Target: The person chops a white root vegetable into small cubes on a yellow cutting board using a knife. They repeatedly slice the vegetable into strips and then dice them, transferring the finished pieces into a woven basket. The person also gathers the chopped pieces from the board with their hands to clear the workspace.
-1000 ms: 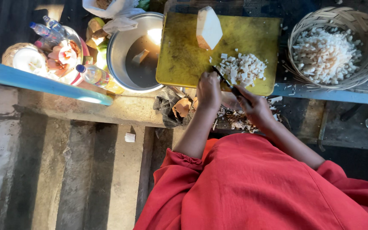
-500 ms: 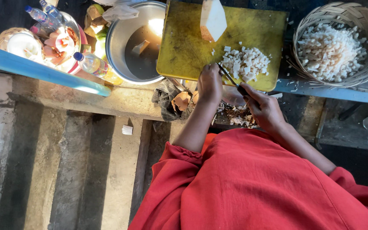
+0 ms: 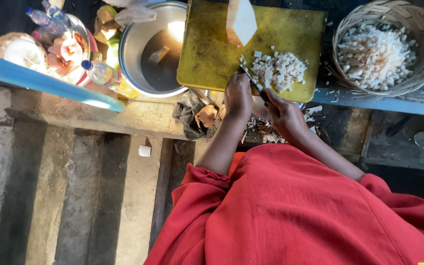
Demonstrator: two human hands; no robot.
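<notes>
**Fingers at the near edge of the yellow board, knife between the hands**

Fingers of the left hand (image 3: pixel 238 95) curl downward, pressed together, knuckles up, at the near edge of the yellow cutting board (image 3: pixel 212 54); what lies under them cannot be told. Right hand (image 3: pixel 284 114) sits just beside, fingers wrapped around the dark handle of a knife (image 3: pixel 256 87). Blade runs up and left from that grip, passing between the two hands toward the board.

Pile of white diced pieces (image 3: pixel 278 71) lies on the board just beyond the fingertips, nearer the right hand, touching or almost touching the blade tip. Larger uncut white block (image 3: pixel 241 20) stands at the far edge of the board, well apart from both hands.

Woven basket (image 3: pixel 420 29) to the right holds more white diced pieces. Metal pot (image 3: pixel 133 44) to the left of the board holds dark liquid with a piece floating. Plastic bottle (image 3: pixel 101 73) lies left of the pot. Brown peel scraps (image 3: pixel 204 117) lie heaped on the surface below the board, beside the left wrist. Red garment (image 3: pixel 295 211) fills the lower view.
</notes>
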